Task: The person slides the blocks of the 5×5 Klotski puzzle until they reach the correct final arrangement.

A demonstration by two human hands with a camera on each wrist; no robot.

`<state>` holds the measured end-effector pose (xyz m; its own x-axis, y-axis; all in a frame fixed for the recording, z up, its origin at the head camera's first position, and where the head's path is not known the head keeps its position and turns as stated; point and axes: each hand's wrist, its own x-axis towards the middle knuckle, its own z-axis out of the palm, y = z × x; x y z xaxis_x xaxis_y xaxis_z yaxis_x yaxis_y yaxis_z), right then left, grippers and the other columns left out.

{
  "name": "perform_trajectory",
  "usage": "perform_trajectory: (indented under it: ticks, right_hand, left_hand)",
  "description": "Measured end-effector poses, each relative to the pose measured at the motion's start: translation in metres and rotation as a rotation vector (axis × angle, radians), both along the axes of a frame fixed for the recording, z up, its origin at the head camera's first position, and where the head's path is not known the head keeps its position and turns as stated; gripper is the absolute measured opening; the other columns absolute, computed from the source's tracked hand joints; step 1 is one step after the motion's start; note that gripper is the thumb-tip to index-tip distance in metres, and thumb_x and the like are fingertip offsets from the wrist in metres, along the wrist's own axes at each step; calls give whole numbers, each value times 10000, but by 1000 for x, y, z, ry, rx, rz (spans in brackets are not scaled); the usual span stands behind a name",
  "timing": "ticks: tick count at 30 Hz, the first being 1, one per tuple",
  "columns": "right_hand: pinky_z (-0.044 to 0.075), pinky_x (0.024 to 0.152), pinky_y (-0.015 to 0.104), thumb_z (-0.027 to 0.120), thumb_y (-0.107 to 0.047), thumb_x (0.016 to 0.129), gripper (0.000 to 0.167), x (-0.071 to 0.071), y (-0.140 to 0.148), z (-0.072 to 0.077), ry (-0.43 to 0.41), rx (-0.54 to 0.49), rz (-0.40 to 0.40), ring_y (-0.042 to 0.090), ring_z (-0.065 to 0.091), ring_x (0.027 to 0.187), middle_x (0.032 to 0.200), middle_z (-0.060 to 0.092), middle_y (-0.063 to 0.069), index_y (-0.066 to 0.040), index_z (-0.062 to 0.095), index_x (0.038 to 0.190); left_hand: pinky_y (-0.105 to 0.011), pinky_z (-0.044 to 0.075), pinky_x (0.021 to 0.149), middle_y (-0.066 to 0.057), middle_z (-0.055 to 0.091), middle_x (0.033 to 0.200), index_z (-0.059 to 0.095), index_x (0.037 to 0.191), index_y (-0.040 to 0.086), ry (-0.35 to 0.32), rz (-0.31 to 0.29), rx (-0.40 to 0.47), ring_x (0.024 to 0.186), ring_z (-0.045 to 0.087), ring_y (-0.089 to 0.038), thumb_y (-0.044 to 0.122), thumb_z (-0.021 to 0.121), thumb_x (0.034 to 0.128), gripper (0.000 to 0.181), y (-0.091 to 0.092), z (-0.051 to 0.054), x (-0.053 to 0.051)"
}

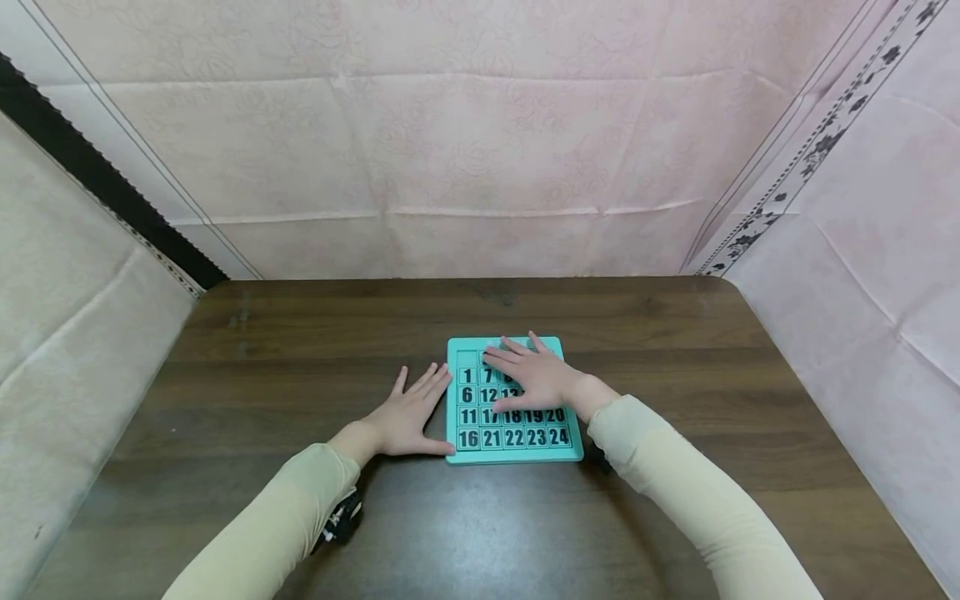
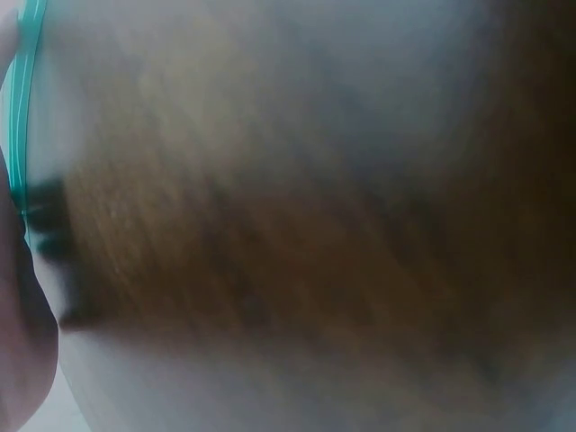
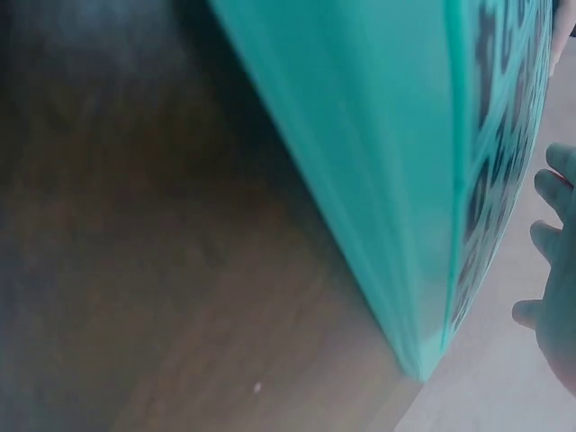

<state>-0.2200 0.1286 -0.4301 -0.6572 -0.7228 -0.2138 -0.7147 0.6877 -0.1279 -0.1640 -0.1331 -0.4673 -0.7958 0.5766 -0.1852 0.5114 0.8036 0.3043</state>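
Observation:
A turquoise number slide puzzle lies flat on the table, with black numbers on its square tiles; the top-left cell shows no number. Along its left edge is my left hand, fingers straight and spread, the thumb tip at the lower-left rim. My right hand is spread over the upper right of the tiles, hiding several of them; whether its fingertips touch cannot be told. In the right wrist view the puzzle's side wall is close, with the right-hand fingers above the tiles. The left wrist view catches only a strip of rim.
Dark brown wood-grain tabletop surrounds the puzzle. A pale patterned cloth hangs behind the table's far edge, and more cloth hangs at the right side. A black wrist device sits under the left sleeve.

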Motion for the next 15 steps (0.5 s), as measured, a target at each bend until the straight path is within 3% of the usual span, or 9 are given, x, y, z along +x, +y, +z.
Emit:
perform_trajectory:
  ticks: [6, 15]
  right_hand:
    - [28, 1151, 555, 426, -695, 848, 846, 12, -8, -1, 6, -5, 77, 219, 84, 1468, 1572, 192, -25, -218, 197, 1508]
    - [-1, 1153, 547, 393, -713, 847, 845, 21, -11, -4, -23, 41, 100, 187, 42, 1472, 1579, 138, -70, -239, 170, 1511]
  left_hand:
    - [-597, -62, 1121, -31, -6, 1592, 38, 1518, 105, -3, -1, 21, 1470, -19, -224, 761, 488, 762, 1097, -1, 0, 1]
    - [-608, -40, 1118, -57, 18, 1593, 63, 1516, 83, 6, -6, 31, 1470, 5, -250, 739, 512, 767, 1092, -1, 1, 2]
